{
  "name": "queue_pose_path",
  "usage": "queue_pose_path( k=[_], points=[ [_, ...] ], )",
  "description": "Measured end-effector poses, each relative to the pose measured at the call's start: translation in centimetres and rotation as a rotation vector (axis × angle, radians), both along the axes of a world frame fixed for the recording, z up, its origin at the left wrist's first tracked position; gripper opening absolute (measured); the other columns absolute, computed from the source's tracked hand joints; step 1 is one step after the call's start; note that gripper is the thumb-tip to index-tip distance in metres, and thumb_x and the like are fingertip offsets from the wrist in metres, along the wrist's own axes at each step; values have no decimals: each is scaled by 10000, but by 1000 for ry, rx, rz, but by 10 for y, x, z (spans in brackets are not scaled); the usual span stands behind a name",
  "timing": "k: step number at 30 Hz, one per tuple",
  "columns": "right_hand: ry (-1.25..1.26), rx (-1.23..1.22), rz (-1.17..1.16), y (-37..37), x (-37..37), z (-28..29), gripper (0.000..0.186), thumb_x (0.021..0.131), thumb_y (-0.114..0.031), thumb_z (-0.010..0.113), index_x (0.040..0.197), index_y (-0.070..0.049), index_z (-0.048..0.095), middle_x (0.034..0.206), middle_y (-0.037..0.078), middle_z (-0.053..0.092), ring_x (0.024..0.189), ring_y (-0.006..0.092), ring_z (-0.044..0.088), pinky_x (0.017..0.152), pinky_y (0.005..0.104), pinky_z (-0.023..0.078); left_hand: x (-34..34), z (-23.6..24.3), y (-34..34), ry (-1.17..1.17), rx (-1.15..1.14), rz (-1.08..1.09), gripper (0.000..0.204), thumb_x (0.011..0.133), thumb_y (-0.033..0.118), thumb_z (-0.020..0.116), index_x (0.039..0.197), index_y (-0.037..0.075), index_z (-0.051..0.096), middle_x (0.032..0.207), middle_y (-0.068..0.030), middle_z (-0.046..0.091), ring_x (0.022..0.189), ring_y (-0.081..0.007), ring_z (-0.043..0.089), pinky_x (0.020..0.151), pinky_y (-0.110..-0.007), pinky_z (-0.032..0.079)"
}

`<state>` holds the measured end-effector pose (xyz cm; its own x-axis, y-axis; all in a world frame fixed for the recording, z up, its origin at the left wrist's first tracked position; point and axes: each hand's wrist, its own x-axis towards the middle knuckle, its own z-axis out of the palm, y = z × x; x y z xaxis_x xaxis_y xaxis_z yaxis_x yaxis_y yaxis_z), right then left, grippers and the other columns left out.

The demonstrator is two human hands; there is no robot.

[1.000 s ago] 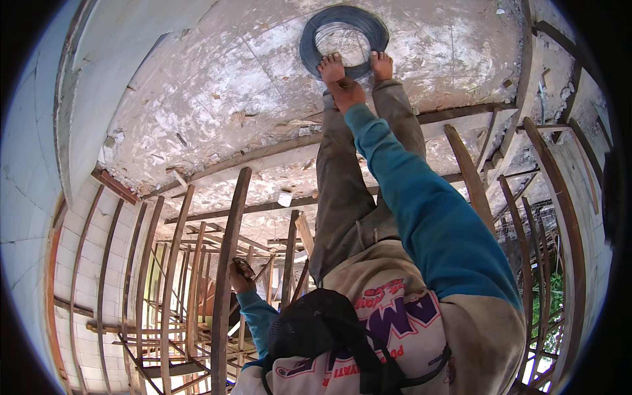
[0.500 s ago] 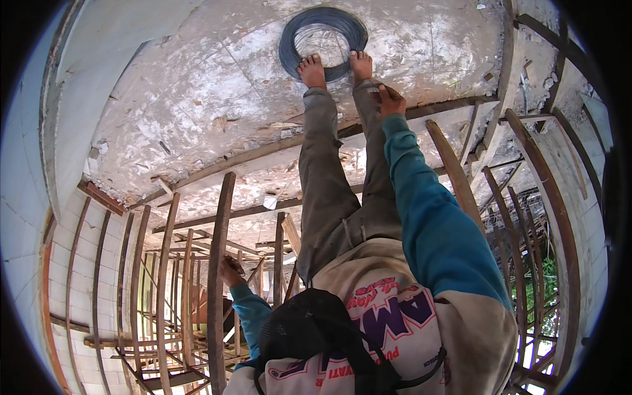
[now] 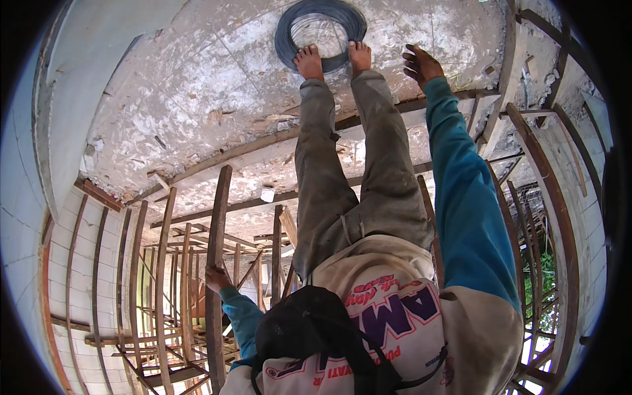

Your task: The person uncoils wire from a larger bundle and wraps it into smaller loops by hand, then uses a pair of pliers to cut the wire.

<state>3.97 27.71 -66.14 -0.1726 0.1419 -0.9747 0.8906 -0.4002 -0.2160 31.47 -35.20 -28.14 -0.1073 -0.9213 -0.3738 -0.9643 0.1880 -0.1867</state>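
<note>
A large coil of dark wire point(image 3: 284, 41) lies flat on a pale, dusty surface, with my bare feet at its near rim. My right hand point(image 3: 422, 66) is out to the right of my feet, held away from the leg. Its fingers are spread and I see nothing in them. Down at the left, my left hand point(image 3: 216, 278) has its fingers round an upright wooden post point(image 3: 218, 224). Part of those fingers is hard to make out against the wood.
A wooden beam point(image 3: 247, 154) runs crosswise beneath my legs. Many upright timbers point(image 3: 164, 263) stand at the lower left, with more posts point(image 3: 545, 178) at the right. A pale block wall point(image 3: 62, 263) rises on the left. Chips and rubble point(image 3: 99, 141) litter the surface.
My right hand has left my trouser leg and swung outward to the right, its fingers spreading. My left hand has moved slightly left and down onto the post.
</note>
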Motion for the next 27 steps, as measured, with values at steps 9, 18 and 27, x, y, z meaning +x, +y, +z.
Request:
queue_pose_path(
  k=[9, 18, 27],
  points=[
    [228, -489, 804, -157, 90, -12, 505, 823, -438, 627, 1158, -66, 559, 1023, 48, 619, 925, 149, 592, 771, 315, 493, 48, 138, -63, -405, -677, -635, 364, 919, 368, 456, 911, 38, 610, 747, -101, 642, 608, -234, 629, 462, -353, 494],
    [248, -281, 979, -302, 115, 22, 611, 821, -497, 576, 1255, -77, 486, 1050, 151, 627, 969, 290, 593, 858, 371, 452, 2, 180, -46, -275, -794, -587, 494, 965, 393, 326, 1031, -8, 607, 889, -205, 650, 744, -379, 623, 626, -499, 493],
    [191, -340, 839, -320, 117, -3, 417, 775, -399, 643, 1051, -86, 640, 908, 117, 671, 799, 272, 639, 763, 356, 498, -52, 169, -4, 221, -721, -381, 426, 966, 373, 413, 882, 8, 617, 714, -44, 586, 592, -124, 530, 492, -294, 420]
  ],
)
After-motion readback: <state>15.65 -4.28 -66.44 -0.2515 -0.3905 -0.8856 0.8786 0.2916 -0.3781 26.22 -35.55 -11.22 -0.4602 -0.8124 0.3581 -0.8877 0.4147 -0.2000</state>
